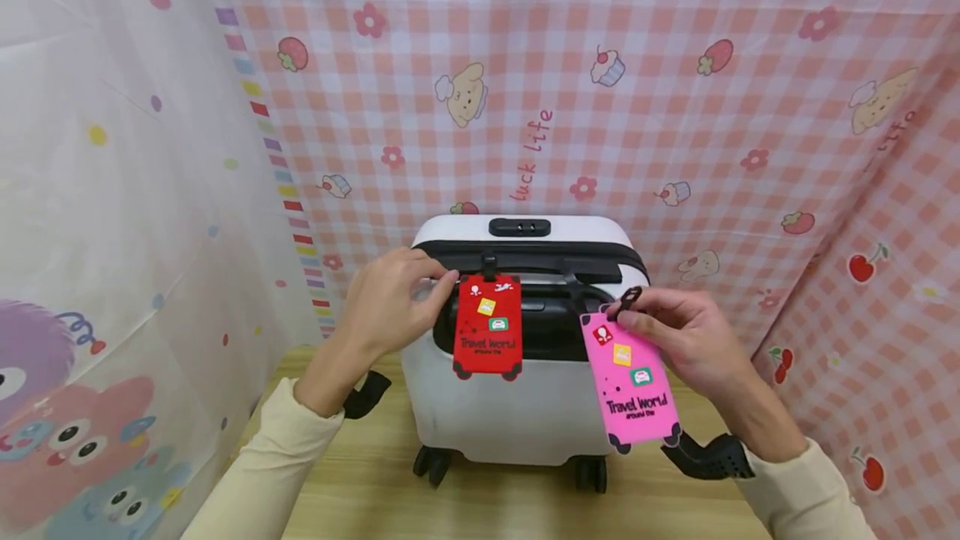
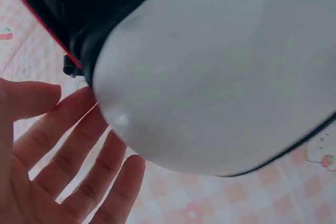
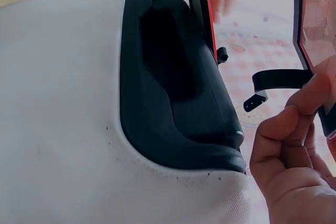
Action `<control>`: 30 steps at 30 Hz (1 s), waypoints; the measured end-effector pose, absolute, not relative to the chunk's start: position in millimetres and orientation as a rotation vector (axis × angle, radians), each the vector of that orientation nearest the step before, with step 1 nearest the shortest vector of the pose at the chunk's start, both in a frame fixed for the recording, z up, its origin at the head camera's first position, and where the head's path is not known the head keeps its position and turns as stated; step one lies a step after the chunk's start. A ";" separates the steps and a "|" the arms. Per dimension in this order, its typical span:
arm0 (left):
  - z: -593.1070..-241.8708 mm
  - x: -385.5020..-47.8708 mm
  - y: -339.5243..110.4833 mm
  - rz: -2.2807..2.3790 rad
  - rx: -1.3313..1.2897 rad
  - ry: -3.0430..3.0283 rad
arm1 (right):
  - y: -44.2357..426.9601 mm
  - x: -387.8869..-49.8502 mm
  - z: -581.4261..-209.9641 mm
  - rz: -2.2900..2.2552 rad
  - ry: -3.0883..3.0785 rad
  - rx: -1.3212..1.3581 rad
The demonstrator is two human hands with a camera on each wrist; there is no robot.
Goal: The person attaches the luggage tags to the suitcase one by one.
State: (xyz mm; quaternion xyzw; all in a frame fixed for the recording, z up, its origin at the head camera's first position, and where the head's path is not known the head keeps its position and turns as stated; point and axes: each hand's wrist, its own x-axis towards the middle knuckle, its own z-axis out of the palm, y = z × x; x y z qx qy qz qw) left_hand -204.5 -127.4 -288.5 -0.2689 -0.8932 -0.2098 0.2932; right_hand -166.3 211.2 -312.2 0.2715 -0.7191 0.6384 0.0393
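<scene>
OK, my R hand (image 1: 688,336) is pinching blk-cornered pink tag (image 1: 628,380) by strap (image 1: 632,298); red tag (image 1: 487,332) is hanging beside loose, empty L hand (image 1: 393,298).

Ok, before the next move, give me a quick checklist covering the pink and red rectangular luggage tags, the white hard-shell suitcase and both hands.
1. Pink rectangular luggage tag in grip: ok, the right hand pinches it at the top.
2. Pink tag's black strap fastened to the suitcase's black handle: not ok, its end hangs loose, apart from the handle.
3. Red rectangular luggage tag printed face outward: ok.
4. Red tag's fastening secure: cannot tell.
5. White hard-shell suitcase upright on its black wheels: ok.
6. Left hand steadying the suitcase: cannot tell whether its fingers touch the shell.
</scene>
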 end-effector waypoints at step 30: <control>-247.0 -240.5 -47.3 -0.793 -0.924 -2.925 | 182.9 -175.3 -278.4 2.038 -2.588 0.404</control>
